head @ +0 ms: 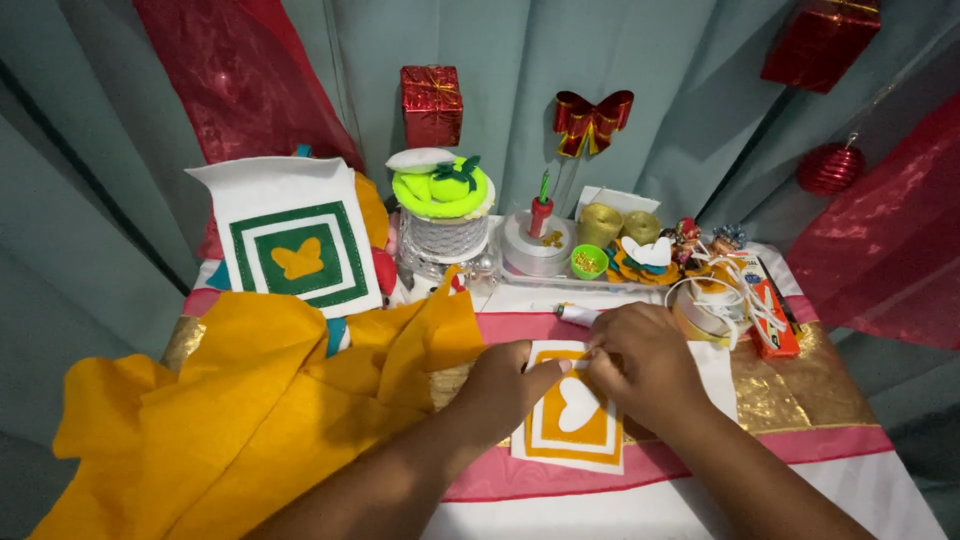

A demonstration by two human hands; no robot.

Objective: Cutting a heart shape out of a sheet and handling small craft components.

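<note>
On felt square (570, 425): L hand (500, 385) flat; R hand (645, 365) fingers pinched, contents hidden

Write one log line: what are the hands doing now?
left hand: pressing felt square | right hand: fingers pinching at its top edge | white heart centre | yellow felt left

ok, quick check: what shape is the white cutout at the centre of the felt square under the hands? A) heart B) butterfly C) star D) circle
A: the white and yellow felt square under the left hand and right hand has a white heart at its centre. The butterfly shape is on the green and white felt square at the back left.
</note>
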